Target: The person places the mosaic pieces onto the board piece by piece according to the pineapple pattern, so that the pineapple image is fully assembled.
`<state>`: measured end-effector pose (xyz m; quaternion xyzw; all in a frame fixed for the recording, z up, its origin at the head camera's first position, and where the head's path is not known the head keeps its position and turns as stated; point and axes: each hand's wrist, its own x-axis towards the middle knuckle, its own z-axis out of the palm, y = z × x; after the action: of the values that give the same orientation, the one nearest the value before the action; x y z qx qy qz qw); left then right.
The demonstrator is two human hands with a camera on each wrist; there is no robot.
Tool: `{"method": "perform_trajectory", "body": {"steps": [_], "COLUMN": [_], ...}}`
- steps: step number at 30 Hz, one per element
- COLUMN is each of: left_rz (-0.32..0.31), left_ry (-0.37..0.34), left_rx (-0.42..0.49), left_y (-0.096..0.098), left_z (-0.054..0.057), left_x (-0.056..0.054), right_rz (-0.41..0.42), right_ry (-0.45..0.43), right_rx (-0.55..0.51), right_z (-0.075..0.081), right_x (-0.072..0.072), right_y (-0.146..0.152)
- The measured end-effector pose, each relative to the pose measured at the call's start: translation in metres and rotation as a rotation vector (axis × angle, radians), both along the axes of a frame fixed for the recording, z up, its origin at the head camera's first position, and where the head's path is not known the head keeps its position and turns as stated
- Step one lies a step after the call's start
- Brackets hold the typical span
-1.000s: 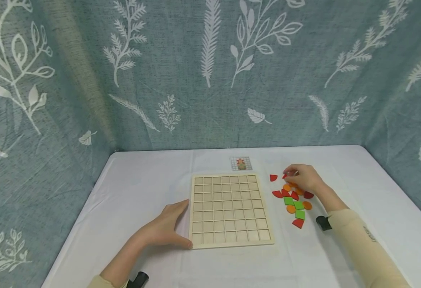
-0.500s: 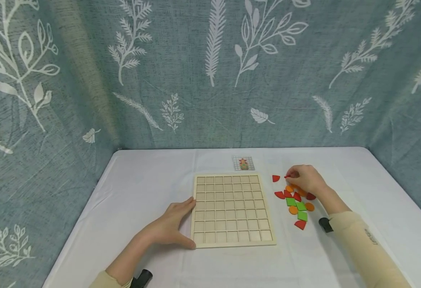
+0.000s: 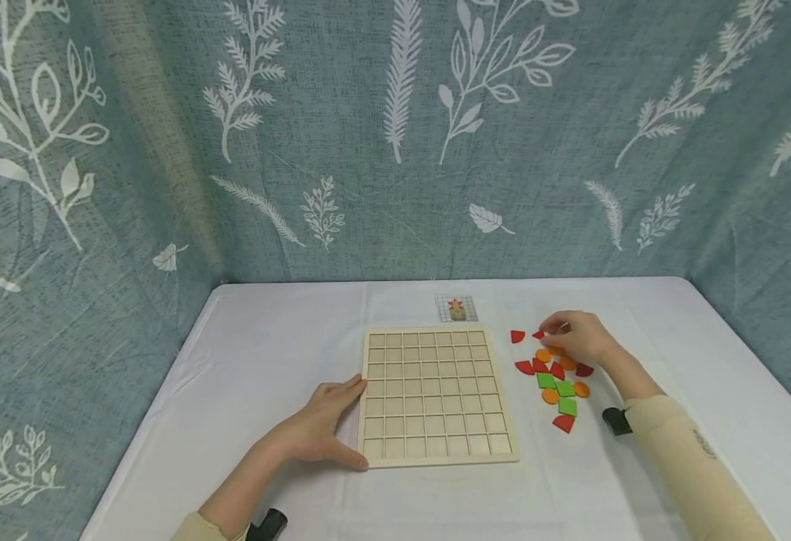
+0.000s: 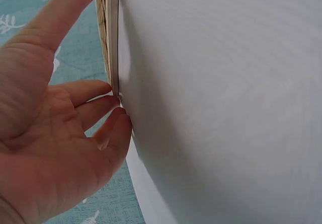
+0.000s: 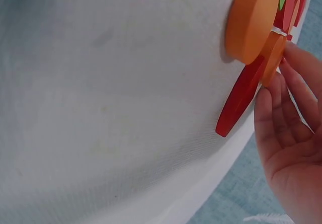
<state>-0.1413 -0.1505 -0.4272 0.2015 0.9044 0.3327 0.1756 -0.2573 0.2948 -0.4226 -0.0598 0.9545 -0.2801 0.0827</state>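
Note:
A wooden grid board (image 3: 436, 462) lies flat in the middle of the table. My left hand (image 3: 319, 426) is spread along its left side, with thumb and fingertips touching the frame; in the left wrist view the fingers (image 4: 95, 108) reach the board's edge. At the far end of a loose group of coloured pieces, my right hand (image 3: 579, 336) pinches a small red piece (image 3: 538, 335) between thumb and fingers. Just left of it lies a red quarter-circle piece (image 3: 517, 336). An orange round piece (image 5: 253, 22) and others sit close to that hand.
Several red wedge pieces, orange discs (image 3: 550, 396) and green squares (image 3: 567, 406) lie right of the board. Behind the board is a small picture card (image 3: 457, 308) with a grid. A patterned curtain (image 3: 341, 150) hangs behind the white-covered table (image 3: 267, 338).
The head view has shifted slightly. The red piece at my right fingertips has tilted and shows more of its face. My left hand stays at the board's edge.

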Motion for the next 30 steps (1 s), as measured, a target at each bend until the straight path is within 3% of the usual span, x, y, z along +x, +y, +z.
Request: {"method": "perform_trajectory", "body": {"steps": [11,18,30], "left_rz": [-0.003,0.004,0.010], "left_ry": [-0.001,0.000,0.010], "left_rx": [-0.009,-0.044,-0.126], "left_y": [0.001,0.003,0.010], "left_z": [0.001,0.005,0.013], "left_x": [0.001,0.001,0.001], "right_rz": [0.030,0.154,0.344], "right_ry": [0.077,0.155,0.145], "right_rx": [-0.029,-0.133,-0.188], "right_z": [0.002,0.006,0.000], "right_x": [-0.001,0.005,0.009], "right_y": [-0.010,-0.053,-0.125]}}
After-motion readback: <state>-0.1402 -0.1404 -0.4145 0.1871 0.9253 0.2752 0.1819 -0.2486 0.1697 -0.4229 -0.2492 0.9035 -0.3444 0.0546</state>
